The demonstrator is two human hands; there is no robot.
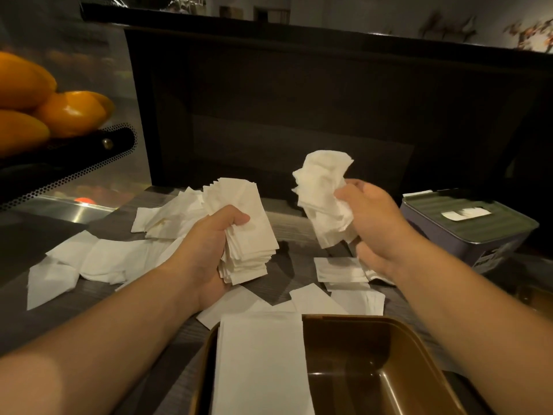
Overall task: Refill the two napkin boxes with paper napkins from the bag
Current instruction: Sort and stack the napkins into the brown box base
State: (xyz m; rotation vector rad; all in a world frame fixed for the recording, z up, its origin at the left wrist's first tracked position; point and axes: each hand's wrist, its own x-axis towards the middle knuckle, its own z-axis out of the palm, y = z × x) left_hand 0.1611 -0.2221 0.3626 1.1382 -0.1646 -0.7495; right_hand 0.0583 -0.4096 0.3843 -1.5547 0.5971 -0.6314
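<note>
Plainly two bare hands over a dark counter (284, 226) strewn with white napkins. Left hand (209, 250) clenched around a thick stack (248, 232) of folded napkins, thumb across the top, fingers hidden beneath; stack tilted, edges fanned out. Right hand (374, 223) gripping a crumpled bunch (321, 193) of napkins, raised above the counter, fingertips buried in the paper and hard to make out. Loose napkins (98, 259) scattered at left, more (341, 271) lying under the right hand, partly covered by the wrist. Nearest the camera, an open brown box (389, 348), cut off by the bottom edge, with a flat pile (260, 360) of napkins in its left part; right part bare, glossy. At far right a second box (466, 232), lid on, a white slip showing through the slot on top; label on its front too dark to read. Bag not identifiable anywhere in view. At upper left, orange fruit (68, 112) on a perforated dark tray (74, 157), cropped by the frame edge. Behind, a dark panel (299, 100) blocking most of the background; shelf items above blurred, not identifiable.
</note>
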